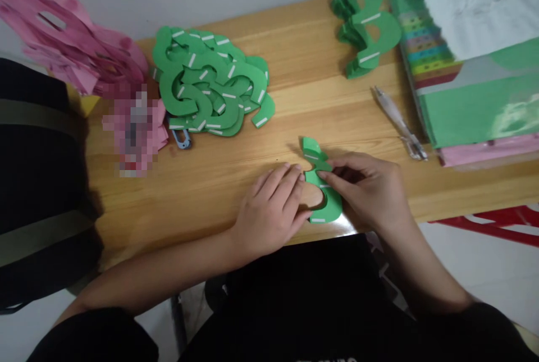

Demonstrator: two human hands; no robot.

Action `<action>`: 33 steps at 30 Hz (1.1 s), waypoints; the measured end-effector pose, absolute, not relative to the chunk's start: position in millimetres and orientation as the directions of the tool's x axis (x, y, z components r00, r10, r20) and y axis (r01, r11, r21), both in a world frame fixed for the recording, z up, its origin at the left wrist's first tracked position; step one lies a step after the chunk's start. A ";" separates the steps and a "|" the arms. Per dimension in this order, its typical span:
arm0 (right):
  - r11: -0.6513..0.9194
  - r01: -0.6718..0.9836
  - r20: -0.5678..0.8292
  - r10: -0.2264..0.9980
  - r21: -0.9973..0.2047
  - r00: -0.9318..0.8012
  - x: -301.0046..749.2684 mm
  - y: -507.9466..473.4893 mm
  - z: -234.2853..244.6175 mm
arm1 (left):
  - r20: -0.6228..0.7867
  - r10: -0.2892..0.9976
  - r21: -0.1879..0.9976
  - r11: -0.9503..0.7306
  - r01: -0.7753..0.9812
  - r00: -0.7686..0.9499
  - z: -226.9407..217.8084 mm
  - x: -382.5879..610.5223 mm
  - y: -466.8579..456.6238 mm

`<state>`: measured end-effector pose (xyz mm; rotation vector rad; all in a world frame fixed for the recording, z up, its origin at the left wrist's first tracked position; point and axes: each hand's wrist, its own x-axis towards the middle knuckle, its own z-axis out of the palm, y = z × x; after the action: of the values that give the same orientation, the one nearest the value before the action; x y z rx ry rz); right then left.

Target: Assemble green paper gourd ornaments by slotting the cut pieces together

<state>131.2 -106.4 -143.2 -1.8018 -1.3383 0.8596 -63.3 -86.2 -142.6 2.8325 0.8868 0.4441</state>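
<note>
A green curvy paper cutout (pixel 334 205) with short white strips lies near the table's front edge, its far end lifted a little. My right hand (pixel 374 188) pinches its right side between thumb and fingers. Flat on the table, my left hand (pixel 269 207) has its fingers stretched out, their tips at the cutout's left edge. Beyond my left hand is a loose pile of similar green cutouts (pixel 210 78). A neater stack of green cutouts (pixel 373 31) lies at the back right.
Pink paper pieces (pixel 84 31) stand at the back left, near a blue clip (pixel 181 138). A pen (pixel 398 120) lies right of the middle, beside a green packet (pixel 475 104) with a torn white paper (pixel 475 3). A dark bag (pixel 37 182) stands at the left.
</note>
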 end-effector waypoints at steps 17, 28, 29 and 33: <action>-0.182 0.570 -0.098 0.980 -0.801 0.176 132.6 -100.7 -143.1 | 0.221 0.564 0.195 -0.825 0.530 0.796 -146.8 -63.2 -88.2; -0.104 0.588 -0.026 0.990 -0.802 0.140 132.5 -101.1 -145.3 | 0.195 0.565 0.199 -0.823 0.532 0.802 -146.7 -63.4 -88.1; -0.098 0.591 -0.019 0.990 -0.801 0.139 132.2 -101.0 -145.3 | 0.197 0.565 0.197 -0.824 0.532 0.801 -146.5 -63.2 -87.9; -0.098 0.605 -0.012 0.990 -0.790 0.144 131.9 -101.0 -144.7 | 0.222 0.560 0.186 -0.828 0.529 0.798 -146.6 -62.7 -87.2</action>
<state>131.9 -101.0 -144.7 -1.7815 -1.5320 0.7637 -62.7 -87.2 -146.6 2.8700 0.8714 0.4086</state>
